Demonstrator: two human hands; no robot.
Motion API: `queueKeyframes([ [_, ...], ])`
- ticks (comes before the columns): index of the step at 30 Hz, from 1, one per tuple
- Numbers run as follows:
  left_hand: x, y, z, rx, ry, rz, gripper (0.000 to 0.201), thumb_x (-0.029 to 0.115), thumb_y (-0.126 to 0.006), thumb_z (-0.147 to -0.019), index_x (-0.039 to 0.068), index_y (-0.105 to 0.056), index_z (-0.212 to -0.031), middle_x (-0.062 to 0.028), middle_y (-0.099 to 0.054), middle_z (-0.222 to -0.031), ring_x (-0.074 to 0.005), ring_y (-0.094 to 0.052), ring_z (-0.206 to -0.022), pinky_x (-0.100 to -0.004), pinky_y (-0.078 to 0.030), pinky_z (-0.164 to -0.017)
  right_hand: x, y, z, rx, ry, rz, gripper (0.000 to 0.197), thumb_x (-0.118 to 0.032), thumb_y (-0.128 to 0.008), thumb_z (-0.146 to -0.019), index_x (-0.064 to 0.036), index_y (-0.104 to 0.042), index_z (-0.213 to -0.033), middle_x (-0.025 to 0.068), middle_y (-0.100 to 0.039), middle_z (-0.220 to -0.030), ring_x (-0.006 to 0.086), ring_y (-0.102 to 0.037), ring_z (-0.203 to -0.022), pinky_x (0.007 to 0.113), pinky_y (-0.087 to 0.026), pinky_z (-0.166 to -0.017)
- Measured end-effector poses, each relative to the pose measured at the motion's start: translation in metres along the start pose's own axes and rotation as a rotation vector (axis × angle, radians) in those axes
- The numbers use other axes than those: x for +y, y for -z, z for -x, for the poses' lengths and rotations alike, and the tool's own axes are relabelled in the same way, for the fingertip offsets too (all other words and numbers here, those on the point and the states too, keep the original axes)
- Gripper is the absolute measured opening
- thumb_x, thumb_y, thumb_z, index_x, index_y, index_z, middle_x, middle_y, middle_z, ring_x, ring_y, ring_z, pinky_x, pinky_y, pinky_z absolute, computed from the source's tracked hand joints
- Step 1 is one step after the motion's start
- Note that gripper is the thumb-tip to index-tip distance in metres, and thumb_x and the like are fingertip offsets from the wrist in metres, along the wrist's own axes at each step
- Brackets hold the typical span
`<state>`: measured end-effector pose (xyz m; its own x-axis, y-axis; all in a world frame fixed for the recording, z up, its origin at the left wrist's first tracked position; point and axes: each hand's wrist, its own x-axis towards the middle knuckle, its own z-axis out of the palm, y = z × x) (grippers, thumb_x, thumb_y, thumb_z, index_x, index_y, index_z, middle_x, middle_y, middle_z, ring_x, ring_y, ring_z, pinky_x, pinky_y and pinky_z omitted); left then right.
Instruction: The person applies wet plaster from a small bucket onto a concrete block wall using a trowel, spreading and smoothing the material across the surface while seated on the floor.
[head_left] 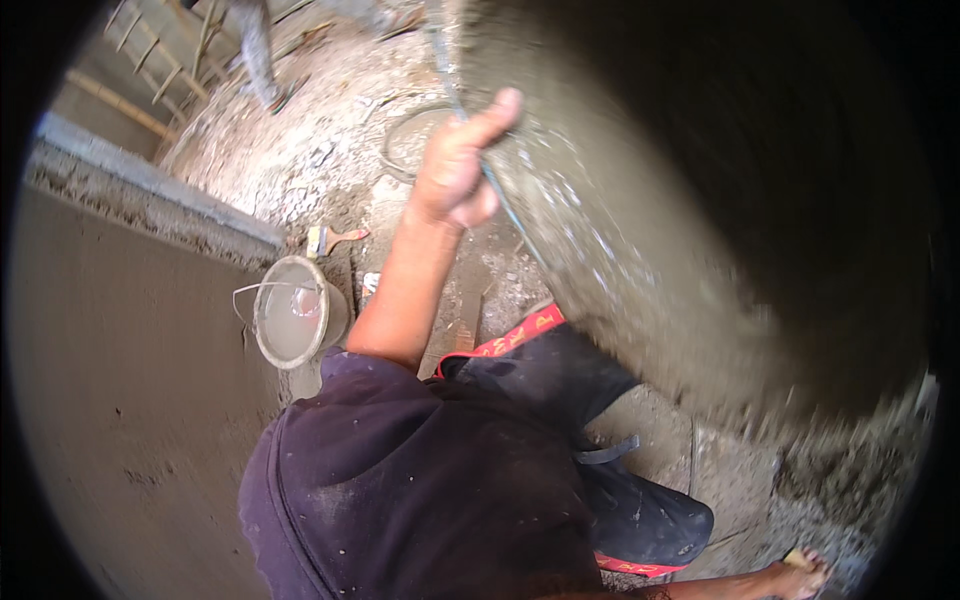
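Observation:
My left hand point(455, 170) reaches up and grips a thin blue-edged strip point(515, 220) along the corner of a large wet grey plastered surface point(610, 240). The thumb lies over the plaster side; the other fingers curl at the edge and are partly hidden. That surface is smeared by motion, with bright wet streaks near its edge. Low at the right, my right hand point(800, 578) is closed around a small tan object point(796, 558), too little of which shows to name it. Rough plaster lies close beside this hand.
A bucket point(322, 300) of greyish water stands left of my arm, with a flat paintbrush point(335, 238) on the floor behind it. A smooth grey wall point(140, 350) rises at left. Farther off are a round basin point(390, 150), bamboo ladder point(160, 65) and another person's leg point(258, 60).

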<state>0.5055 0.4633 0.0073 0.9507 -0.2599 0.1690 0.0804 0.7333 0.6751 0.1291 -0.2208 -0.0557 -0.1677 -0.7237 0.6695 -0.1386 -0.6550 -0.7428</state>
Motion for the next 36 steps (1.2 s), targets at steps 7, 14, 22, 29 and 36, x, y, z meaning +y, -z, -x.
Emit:
queueKeyframes([
  [7, 0.102, 0.113, 0.043, 0.615, -0.707, -0.081, 0.03, 0.027, -0.049, -0.102, 0.001, -0.054, -0.116, -0.0168, -0.063, -0.11, -0.0294, -0.064, -0.106, -0.0413, -0.056, -0.091, 0.115, -0.029, -0.025, -0.013, 0.406, 0.497, 0.028, -0.022, -0.072, -0.067, -0.0026, -0.063, -0.085, 0.0145, -0.063, -0.083, 0.0307, -0.064, -0.077, 0.049, -0.052, -0.064],
  [14, 0.117, 0.291, 0.023, 1.207, -0.831, -0.018, 0.045, 0.027, -0.053, -0.097, -0.006, -0.049, -0.129, -0.0187, -0.056, -0.127, -0.0352, -0.058, -0.112, -0.0549, -0.051, -0.096, -0.043, -0.111, 0.083, -0.028, 0.383, 0.634, 0.015, -0.017, -0.064, -0.081, -0.0013, -0.062, -0.082, 0.015, -0.064, -0.08, 0.0295, -0.062, -0.069, 0.041, -0.053, -0.063],
  [22, 0.075, 0.442, 0.08, 1.624, -0.496, 0.153, 0.079, 0.053, -0.051, -0.094, 0.007, -0.022, -0.151, -0.0166, -0.023, -0.157, -0.0447, -0.033, -0.137, -0.071, -0.035, -0.1, -0.054, -0.113, 0.147, -0.095, 0.307, 0.678, 0.021, -0.022, -0.061, -0.082, -0.0009, -0.064, -0.085, 0.0144, -0.065, -0.082, 0.0272, -0.064, -0.07, 0.038, -0.053, -0.062],
  [29, 0.037, 0.36, 0.035, 1.36, 0.077, -0.193, 0.099, 0.065, -0.06, -0.084, 0.005, -0.022, -0.152, -0.019, -0.027, -0.155, -0.0415, -0.039, -0.134, -0.0641, -0.036, -0.101, -0.052, -0.087, 0.148, -0.199, 0.233, 0.763, 0.027, -0.026, -0.059, -0.084, -0.0006, -0.066, -0.089, 0.0139, -0.066, -0.085, 0.0252, -0.065, -0.071, 0.036, -0.053, -0.061],
  [36, 0.053, 0.356, -0.009, 1.318, -0.265, -1.096, 0.087, 0.039, -0.081, -0.075, -0.014, -0.045, -0.133, -0.0257, -0.059, -0.124, -0.0302, -0.058, -0.112, -0.0392, -0.046, -0.095, -0.119, -0.089, 0.189, -0.214, -0.456, -0.02, 0.026, -0.027, -0.061, -0.083, -0.0011, -0.065, -0.086, 0.0082, -0.06, -0.078, 0.0216, -0.055, -0.059, 0.035, -0.047, -0.053],
])
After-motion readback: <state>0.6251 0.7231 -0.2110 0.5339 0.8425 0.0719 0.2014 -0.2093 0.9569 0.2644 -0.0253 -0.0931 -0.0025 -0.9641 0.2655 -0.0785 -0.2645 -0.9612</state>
